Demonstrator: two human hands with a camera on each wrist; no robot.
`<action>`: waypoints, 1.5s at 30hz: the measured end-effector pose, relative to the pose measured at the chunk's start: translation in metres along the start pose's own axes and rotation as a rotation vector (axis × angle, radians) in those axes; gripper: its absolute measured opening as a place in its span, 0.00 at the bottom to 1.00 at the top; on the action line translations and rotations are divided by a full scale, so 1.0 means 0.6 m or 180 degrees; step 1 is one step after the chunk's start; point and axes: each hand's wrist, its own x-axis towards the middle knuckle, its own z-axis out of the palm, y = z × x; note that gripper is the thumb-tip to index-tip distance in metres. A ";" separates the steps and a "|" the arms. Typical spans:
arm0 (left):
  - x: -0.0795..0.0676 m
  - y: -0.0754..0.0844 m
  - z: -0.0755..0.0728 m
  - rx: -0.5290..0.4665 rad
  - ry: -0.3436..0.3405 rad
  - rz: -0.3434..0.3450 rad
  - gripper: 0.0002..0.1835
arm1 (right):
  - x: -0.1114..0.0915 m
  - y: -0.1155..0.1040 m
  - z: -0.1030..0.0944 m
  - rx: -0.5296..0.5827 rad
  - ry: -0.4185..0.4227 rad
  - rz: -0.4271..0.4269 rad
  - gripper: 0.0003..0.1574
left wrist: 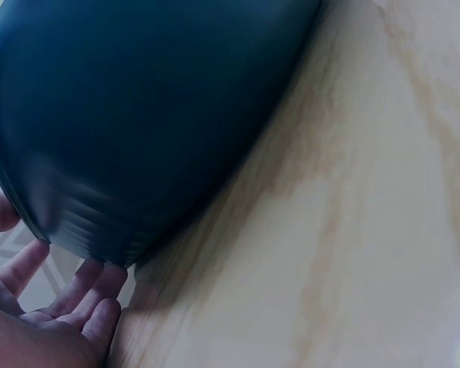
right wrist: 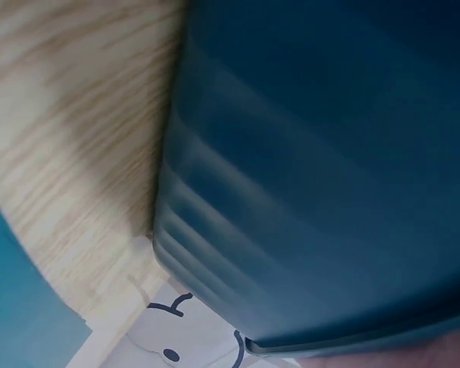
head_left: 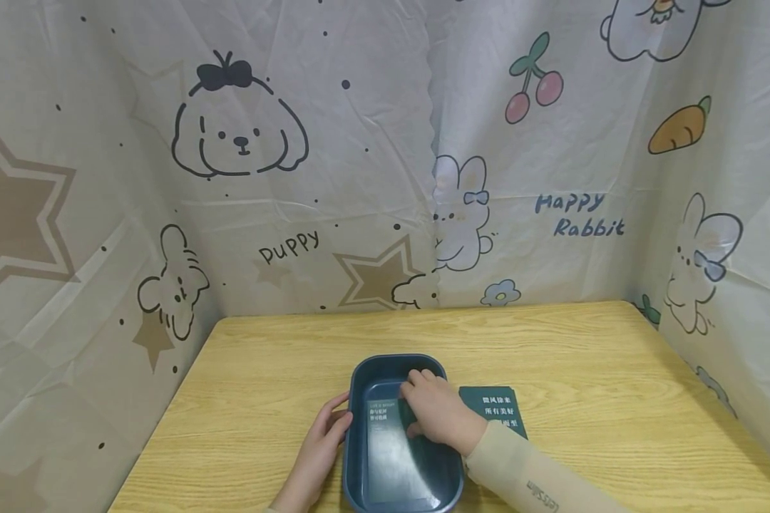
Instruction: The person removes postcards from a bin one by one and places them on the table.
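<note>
A dark blue rectangular box (head_left: 353, 470) with rounded corners stands on the table. A glossy green booklet (head_left: 391, 463) with white print lies inside it. At the box's left side, my left hand (head_left: 321, 438) touches the outer wall with its fingers; in the left wrist view the fingertips (left wrist: 107, 274) rest against the ribbed end of that wall. My right hand (head_left: 438, 413) reaches in over the right rim, fingers bent, above the booklet's upper right part. I cannot tell whether it grips the booklet. The right wrist view shows mostly the box's outer wall (right wrist: 307, 199).
Another green booklet (head_left: 503, 410) with white characters lies on the table right of the box, partly hidden under my right forearm. The wood-grain table (head_left: 282, 356) meets a printed curtain (head_left: 372, 142) at the back and sides.
</note>
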 end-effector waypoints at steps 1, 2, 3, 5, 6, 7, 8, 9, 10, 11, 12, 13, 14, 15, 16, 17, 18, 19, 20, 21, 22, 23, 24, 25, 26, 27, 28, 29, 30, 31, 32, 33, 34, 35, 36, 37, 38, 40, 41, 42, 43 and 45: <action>0.000 0.000 0.000 -0.0004 0.0004 0.0001 0.28 | 0.000 0.001 0.000 0.0032 0.0004 0.0004 0.33; 0.000 0.000 0.000 -0.0005 0.0005 0.0002 0.28 | 0.000 0.002 -0.001 0.0076 0.0009 0.0013 0.31; 0.001 0.000 0.000 -0.0007 0.0004 -0.0005 0.28 | 0.000 0.002 -0.003 0.0116 0.0014 0.0021 0.30; 0.001 0.000 0.000 -0.0014 -0.0007 -0.0018 0.28 | 0.000 0.005 -0.007 0.0217 0.0030 0.0039 0.28; 0.001 0.000 0.000 -0.0017 -0.0013 -0.0023 0.29 | -0.001 0.005 -0.010 0.0274 0.0042 0.0044 0.27; 0.001 0.000 0.000 -0.0028 -0.0014 -0.0049 0.28 | -0.001 0.007 -0.013 0.0323 0.0063 0.0047 0.26; 0.001 0.000 0.000 -0.0033 -0.0020 -0.0055 0.28 | -0.001 0.008 -0.016 0.0359 0.0091 0.0043 0.25; 0.001 -0.001 0.000 -0.0041 -0.0024 -0.0060 0.28 | -0.002 0.009 -0.018 0.0413 0.0119 0.0041 0.23; 0.001 -0.001 0.000 -0.0045 -0.0027 -0.0057 0.28 | -0.002 0.011 -0.021 0.0485 0.0150 0.0044 0.22; 0.001 -0.001 0.000 -0.0048 -0.0029 -0.0056 0.28 | -0.002 0.012 -0.023 0.0566 0.0192 0.0036 0.21; 0.001 -0.002 0.000 -0.0046 -0.0028 -0.0053 0.28 | -0.003 0.014 -0.025 0.0635 0.0231 0.0036 0.20; 0.001 -0.002 0.000 -0.0046 -0.0030 -0.0052 0.28 | -0.003 0.016 -0.026 0.0715 0.0260 0.0048 0.19; 0.001 -0.002 0.001 -0.0046 -0.0032 -0.0048 0.28 | -0.004 0.018 -0.027 0.0801 0.0281 0.0059 0.18; 0.001 -0.003 0.001 -0.0045 -0.0034 -0.0045 0.28 | -0.004 0.019 -0.028 0.0913 0.0300 0.0070 0.17; 0.001 -0.002 0.001 -0.0047 -0.0036 -0.0039 0.28 | -0.004 0.021 -0.029 0.1005 0.0310 0.0090 0.17; 0.001 -0.002 0.001 -0.0051 -0.0038 -0.0037 0.28 | -0.004 0.022 -0.030 0.1091 0.0314 0.0117 0.16; 0.001 -0.002 0.001 -0.0053 -0.0039 -0.0037 0.28 | -0.005 0.024 -0.031 0.1176 0.0303 0.0163 0.16; 0.001 -0.002 0.001 -0.0055 -0.0039 -0.0041 0.28 | -0.005 0.025 -0.031 0.1265 0.0289 0.0210 0.15; 0.001 -0.002 0.001 -0.0055 -0.0036 -0.0047 0.28 | -0.005 0.026 -0.031 0.1345 0.0278 0.0259 0.14; 0.001 -0.001 0.001 -0.0055 -0.0033 -0.0051 0.28 | -0.004 0.027 -0.032 0.1419 0.0274 0.0307 0.13; 0.001 -0.001 0.001 -0.0054 -0.0029 -0.0056 0.28 | -0.004 0.028 -0.033 0.1492 0.0269 0.0362 0.11; 0.001 -0.001 0.001 -0.0052 -0.0025 -0.0064 0.28 | -0.004 0.029 -0.034 0.1553 0.0275 0.0403 0.10; 0.002 -0.001 0.001 -0.0051 -0.0020 -0.0072 0.28 | -0.004 0.030 -0.034 0.1596 0.0289 0.0426 0.08; 0.002 -0.001 0.001 -0.0050 -0.0015 -0.0077 0.28 | -0.004 0.030 -0.034 0.1626 0.0309 0.0441 0.07; 0.002 -0.001 0.000 -0.0053 -0.0016 -0.0078 0.28 | -0.005 0.031 -0.035 0.1653 0.0333 0.0449 0.07; 0.002 0.000 0.000 -0.0057 -0.0018 -0.0080 0.28 | -0.005 0.031 -0.036 0.1667 0.0366 0.0444 0.06; 0.001 -0.001 0.000 -0.0059 -0.0021 -0.0074 0.28 | -0.005 0.032 -0.035 0.1675 0.0401 0.0430 0.06; 0.001 -0.001 0.000 -0.0059 -0.0027 -0.0067 0.28 | -0.006 0.032 -0.035 0.1667 0.0431 0.0415 0.06; 0.001 -0.001 0.000 -0.0058 -0.0029 -0.0062 0.28 | -0.007 0.033 -0.035 0.1668 0.0461 0.0400 0.06; 0.001 -0.001 -0.001 -0.0056 -0.0035 -0.0045 0.28 | -0.007 0.033 -0.035 0.1672 0.0485 0.0393 0.06; 0.000 0.000 -0.001 -0.0053 -0.0044 -0.0031 0.28 | -0.008 0.033 -0.035 0.1688 0.0506 0.0398 0.06; 0.000 0.000 -0.001 -0.0047 -0.0047 -0.0019 0.28 | -0.008 0.034 -0.034 0.1695 0.0527 0.0398 0.06; 0.000 0.000 -0.001 -0.0047 -0.0047 -0.0012 0.28 | -0.009 0.034 -0.034 0.1708 0.0542 0.0408 0.06; 0.000 0.000 -0.001 -0.0046 -0.0045 -0.0015 0.28 | -0.009 0.034 -0.034 0.1739 0.0555 0.0427 0.06; 0.000 0.000 -0.001 -0.0046 -0.0041 -0.0018 0.28 | -0.010 0.034 -0.034 0.1773 0.0578 0.0434 0.06; 0.000 0.001 -0.001 -0.0043 -0.0043 -0.0018 0.28 | -0.010 0.034 -0.034 0.1811 0.0586 0.0465 0.06; 0.000 0.000 -0.001 -0.0043 -0.0041 -0.0031 0.28 | -0.011 0.035 -0.035 0.1861 0.0595 0.0501 0.06; 0.000 0.000 -0.001 -0.0052 -0.0037 -0.0046 0.28 | -0.013 0.038 -0.037 0.1932 0.0647 0.0554 0.07; 0.000 0.000 0.000 -0.0048 -0.0039 -0.0046 0.28 | -0.015 0.039 -0.039 0.1969 0.0675 0.0588 0.07; 0.000 -0.001 0.000 -0.0048 -0.0041 -0.0043 0.28 | -0.016 0.041 -0.042 0.2002 0.0698 0.0628 0.08; 0.000 -0.001 0.000 -0.0047 -0.0043 -0.0040 0.28 | -0.018 0.043 -0.045 0.2029 0.0723 0.0682 0.08; 0.001 -0.002 0.000 -0.0051 -0.0042 -0.0035 0.28 | -0.022 0.050 -0.050 0.2083 0.0784 0.0756 0.09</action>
